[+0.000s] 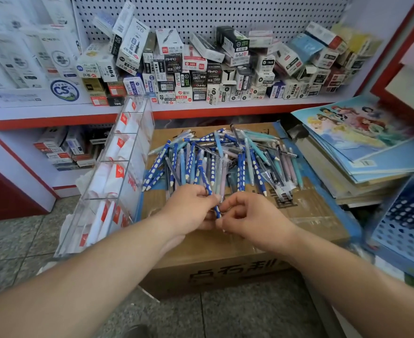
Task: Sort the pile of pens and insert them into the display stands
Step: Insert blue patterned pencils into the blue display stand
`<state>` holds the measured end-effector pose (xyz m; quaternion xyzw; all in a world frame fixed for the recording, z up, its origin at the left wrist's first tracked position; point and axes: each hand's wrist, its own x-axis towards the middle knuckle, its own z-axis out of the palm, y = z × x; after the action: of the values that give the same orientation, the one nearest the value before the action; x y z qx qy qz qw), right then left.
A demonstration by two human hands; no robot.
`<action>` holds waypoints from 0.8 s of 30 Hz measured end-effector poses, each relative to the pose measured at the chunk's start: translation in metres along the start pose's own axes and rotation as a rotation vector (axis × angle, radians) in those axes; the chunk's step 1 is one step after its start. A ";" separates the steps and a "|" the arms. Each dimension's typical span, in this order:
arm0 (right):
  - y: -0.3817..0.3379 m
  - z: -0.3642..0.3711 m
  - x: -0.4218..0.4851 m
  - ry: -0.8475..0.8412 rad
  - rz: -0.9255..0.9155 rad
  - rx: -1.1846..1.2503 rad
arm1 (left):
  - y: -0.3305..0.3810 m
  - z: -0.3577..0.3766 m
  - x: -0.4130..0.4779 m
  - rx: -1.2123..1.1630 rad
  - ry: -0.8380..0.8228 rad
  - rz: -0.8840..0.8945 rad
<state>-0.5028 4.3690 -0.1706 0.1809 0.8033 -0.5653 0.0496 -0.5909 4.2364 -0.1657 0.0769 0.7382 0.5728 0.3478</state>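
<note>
A pile of pens [220, 159], mostly blue with white dots plus teal, pink and clear ones, lies on a cardboard box [318, 211]. A clear acrylic display stand [118, 172] with several compartments leans at the box's left side. My left hand [189, 208] grips a few pens at the pile's near edge, among them a blue dotted pen [212, 196]. My right hand [252, 218] is right beside it, fingers curled, pinching the lower end of that dotted pen.
A shelf [201, 111] behind the box carries many stacked pen boxes under a pegboard. A stack of picture books [362, 142] lies to the right, with a blue perforated basket [406, 228] nearer. Grey tiled floor [13, 242] lies left and in front.
</note>
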 end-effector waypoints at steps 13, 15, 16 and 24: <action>0.009 -0.018 0.060 0.428 0.071 -0.578 | -0.003 -0.001 0.002 -0.030 0.025 -0.014; 0.008 -0.018 0.061 0.415 0.099 -0.566 | -0.004 -0.001 0.003 -0.024 0.017 -0.017; 0.007 -0.020 0.061 0.411 0.115 -0.539 | -0.005 -0.001 0.003 -0.015 0.015 -0.018; 0.015 -0.033 0.055 0.381 0.155 -0.327 | -0.005 -0.002 0.006 0.000 0.012 -0.003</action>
<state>-0.5449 4.4169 -0.1879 0.3348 0.8625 -0.3782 -0.0307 -0.5957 4.2363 -0.1723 0.0722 0.7405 0.5726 0.3442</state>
